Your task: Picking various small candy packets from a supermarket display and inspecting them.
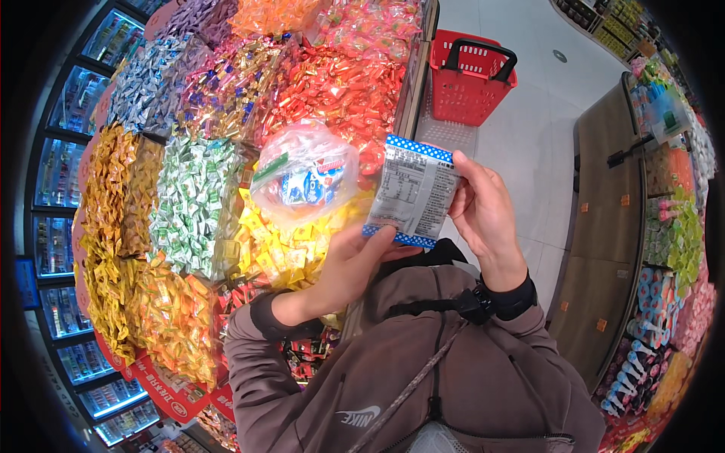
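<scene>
Overhead, from the head camera, I see my right hand (483, 215) closed on the right edge of a small flat silver snack packet with blue dotted bands at top and bottom (411, 192), thumb laid along its side, the printed back turned up toward me; my left hand (351, 264) pinches the same packet at its lower left corner, fingers closed there, and it also carries a clear thin plastic bag with a few blue-and-white wrapped sweets inside (302, 177), which stands up just above that hand and beside the packet, touching or nearly touching its left edge, I cannot tell which; both are held in front of my chest, over the near edge of a big sloping display of loose wrapped candy (189, 174), sorted in patches of yellow, green-and-white, orange, red and silver-blue; a red plastic shopping basket with a black handle (472, 75) sits on the pale tiled floor (529, 136) well beyond the packet; to my right a curved brown shelf unit (612, 204) holds colourful goods.
</scene>
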The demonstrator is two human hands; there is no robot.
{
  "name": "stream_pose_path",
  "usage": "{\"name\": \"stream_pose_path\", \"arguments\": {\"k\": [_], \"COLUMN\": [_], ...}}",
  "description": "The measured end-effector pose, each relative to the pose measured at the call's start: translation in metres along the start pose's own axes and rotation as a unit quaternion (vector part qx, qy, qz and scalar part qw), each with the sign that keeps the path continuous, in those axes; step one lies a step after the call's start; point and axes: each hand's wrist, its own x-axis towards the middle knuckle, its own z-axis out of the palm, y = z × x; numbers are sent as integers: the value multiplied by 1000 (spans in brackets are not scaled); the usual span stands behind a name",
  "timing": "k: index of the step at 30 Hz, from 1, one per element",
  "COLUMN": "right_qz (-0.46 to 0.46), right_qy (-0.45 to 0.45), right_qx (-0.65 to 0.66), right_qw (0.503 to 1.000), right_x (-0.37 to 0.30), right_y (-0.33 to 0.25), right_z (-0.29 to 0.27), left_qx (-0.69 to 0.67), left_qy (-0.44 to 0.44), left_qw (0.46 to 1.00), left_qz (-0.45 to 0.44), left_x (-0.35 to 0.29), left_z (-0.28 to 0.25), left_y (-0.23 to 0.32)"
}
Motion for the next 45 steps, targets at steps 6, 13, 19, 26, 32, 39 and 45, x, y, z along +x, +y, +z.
{"name": "stream_pose_path", "arguments": {"k": [6,13,19,26,32,39,45], "right_qz": [-2,34,82,174,229,255,279], "right_qy": [14,32,14,-60,-99,-111,-88], "right_qx": [6,-1,-63,-87,-54,-111,-154], "right_qw": [1000,999,994,979,967,954,944], "right_x": [6,8,10,28,61,122,169], "right_y": [1,4,-10,-25,-52,-101,-145], "right_z": [-7,-14,-21,-47,-61,-109,-148], "left_qx": [-8,1,190,448,642,719,729], "left_qy": [19,22,154,186,71,59,57], "left_qw": [1000,999,969,869,725,646,644], "left_qz": [-8,46,23,100,241,248,224], "left_x": [8,22,28,50,89,162,233], "left_z": [6,-10,-30,-25,-9,16,40], "left_y": [6,-4,-14,4,16,22,22]}}
